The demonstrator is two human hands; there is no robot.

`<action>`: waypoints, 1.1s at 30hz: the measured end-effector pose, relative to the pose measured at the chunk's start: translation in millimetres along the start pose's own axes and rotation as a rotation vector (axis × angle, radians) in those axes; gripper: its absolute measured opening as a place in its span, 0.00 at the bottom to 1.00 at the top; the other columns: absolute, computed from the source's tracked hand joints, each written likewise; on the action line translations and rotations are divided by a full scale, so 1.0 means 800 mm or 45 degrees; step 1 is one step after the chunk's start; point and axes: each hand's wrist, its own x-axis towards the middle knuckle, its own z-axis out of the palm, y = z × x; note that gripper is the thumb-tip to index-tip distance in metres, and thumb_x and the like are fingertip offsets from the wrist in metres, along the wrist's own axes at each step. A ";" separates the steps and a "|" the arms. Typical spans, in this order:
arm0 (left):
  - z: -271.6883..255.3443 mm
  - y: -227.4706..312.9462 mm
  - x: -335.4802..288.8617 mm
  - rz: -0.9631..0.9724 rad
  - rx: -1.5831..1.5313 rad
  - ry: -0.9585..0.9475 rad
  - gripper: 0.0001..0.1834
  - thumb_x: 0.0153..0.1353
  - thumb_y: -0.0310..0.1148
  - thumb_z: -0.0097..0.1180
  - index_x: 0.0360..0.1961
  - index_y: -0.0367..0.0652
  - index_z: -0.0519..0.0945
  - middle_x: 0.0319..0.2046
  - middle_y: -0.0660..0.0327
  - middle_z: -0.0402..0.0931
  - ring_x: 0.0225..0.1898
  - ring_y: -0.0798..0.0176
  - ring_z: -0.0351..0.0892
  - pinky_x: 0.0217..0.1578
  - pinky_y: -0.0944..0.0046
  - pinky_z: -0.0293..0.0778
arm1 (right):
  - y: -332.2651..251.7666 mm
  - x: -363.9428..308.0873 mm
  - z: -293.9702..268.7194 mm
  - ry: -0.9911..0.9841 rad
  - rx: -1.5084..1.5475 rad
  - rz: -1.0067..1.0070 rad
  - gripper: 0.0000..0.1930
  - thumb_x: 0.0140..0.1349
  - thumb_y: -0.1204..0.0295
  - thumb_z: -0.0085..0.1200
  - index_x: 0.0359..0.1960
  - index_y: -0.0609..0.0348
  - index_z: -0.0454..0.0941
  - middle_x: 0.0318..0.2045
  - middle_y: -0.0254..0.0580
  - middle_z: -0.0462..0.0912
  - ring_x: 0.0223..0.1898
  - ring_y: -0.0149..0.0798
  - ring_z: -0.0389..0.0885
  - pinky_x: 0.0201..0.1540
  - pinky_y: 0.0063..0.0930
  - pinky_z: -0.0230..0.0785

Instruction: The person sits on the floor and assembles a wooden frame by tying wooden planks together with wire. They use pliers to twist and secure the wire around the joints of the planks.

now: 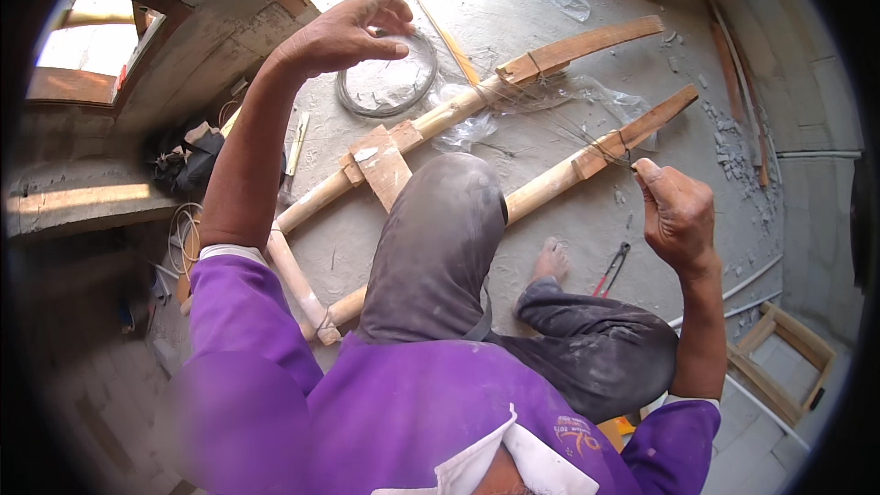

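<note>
My right hand [679, 211] is pinched on a thin wire [632, 161] beside the near pole's end. This wooden pole [545, 191] has a curved wood piece [658, 121] bound to its end with wire. My left hand [353, 35] is raised at the upper left, thumb apart from the bent fingers, with nothing visible between them. Below it a coil of wire [379, 114] lies on the floor. The far pole [454, 111] carries another curved wood piece [600, 44], also wire-bound. A short crosspiece [298, 280] joins both poles; my knee covers part of the near one.
Pincers with red handles [611, 270] lie on the floor by my bare foot [551, 260]. Clear plastic sheeting [596, 92] lies around the pole ends. Rubble [733, 160] lines the right wall. A small wooden frame [756, 376] rests at lower right, near white pipes [753, 280].
</note>
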 end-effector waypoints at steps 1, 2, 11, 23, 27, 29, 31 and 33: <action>0.001 0.004 -0.002 0.015 0.095 -0.037 0.25 0.57 0.46 0.68 0.49 0.44 0.77 0.55 0.50 0.74 0.61 0.53 0.71 0.62 0.48 0.65 | -0.004 0.004 0.001 -0.028 -0.033 -0.011 0.14 0.51 0.84 0.56 0.41 0.62 0.81 0.19 0.42 0.76 0.21 0.44 0.77 0.24 0.37 0.70; 0.012 0.030 -0.001 0.045 0.176 -0.079 0.28 0.57 0.49 0.67 0.54 0.47 0.77 0.64 0.49 0.68 0.70 0.49 0.61 0.69 0.44 0.54 | -0.005 0.005 0.000 -0.036 -0.034 -0.021 0.15 0.50 0.84 0.56 0.41 0.62 0.81 0.19 0.42 0.75 0.21 0.44 0.77 0.24 0.36 0.70; 0.097 0.138 -0.003 0.072 1.185 0.393 0.37 0.44 0.40 0.75 0.58 0.47 0.76 0.67 0.51 0.63 0.71 0.44 0.56 0.67 0.41 0.54 | -0.001 0.005 0.000 0.185 0.219 0.046 0.11 0.53 0.80 0.55 0.39 0.59 0.80 0.24 0.48 0.81 0.26 0.50 0.81 0.27 0.38 0.72; 0.122 0.148 0.024 0.869 0.680 -0.074 0.42 0.47 0.44 0.74 0.63 0.48 0.70 0.51 0.54 0.79 0.55 0.53 0.78 0.57 0.50 0.71 | -0.009 0.004 -0.023 0.050 0.462 0.307 0.06 0.61 0.75 0.59 0.38 0.62 0.83 0.31 0.50 0.85 0.31 0.46 0.85 0.35 0.33 0.76; 0.118 0.116 0.025 0.934 0.295 0.100 0.17 0.55 0.27 0.67 0.47 0.39 0.82 0.32 0.55 0.84 0.31 0.60 0.86 0.28 0.62 0.79 | 0.015 -0.010 -0.040 0.224 0.572 0.443 0.05 0.63 0.77 0.59 0.38 0.67 0.82 0.30 0.46 0.86 0.30 0.33 0.84 0.36 0.24 0.76; 0.089 0.118 0.009 0.643 0.095 -0.068 0.09 0.55 0.22 0.65 0.39 0.36 0.85 0.27 0.57 0.82 0.26 0.68 0.80 0.26 0.68 0.73 | 0.024 -0.028 -0.049 0.218 0.617 0.527 0.05 0.63 0.78 0.58 0.38 0.67 0.82 0.29 0.43 0.86 0.30 0.29 0.82 0.36 0.22 0.75; 0.064 0.116 -0.001 0.532 0.037 -0.158 0.11 0.56 0.22 0.64 0.42 0.36 0.86 0.24 0.59 0.78 0.25 0.71 0.75 0.25 0.69 0.68 | 0.021 -0.029 -0.056 0.162 0.569 0.436 0.05 0.63 0.78 0.59 0.37 0.67 0.82 0.28 0.42 0.85 0.29 0.28 0.81 0.35 0.21 0.73; 0.050 0.121 -0.007 0.491 0.103 -0.222 0.12 0.57 0.22 0.63 0.44 0.37 0.86 0.22 0.61 0.75 0.24 0.72 0.70 0.25 0.68 0.65 | 0.019 -0.028 -0.065 0.144 0.602 0.501 0.07 0.62 0.74 0.60 0.38 0.65 0.83 0.29 0.45 0.86 0.30 0.33 0.83 0.36 0.24 0.74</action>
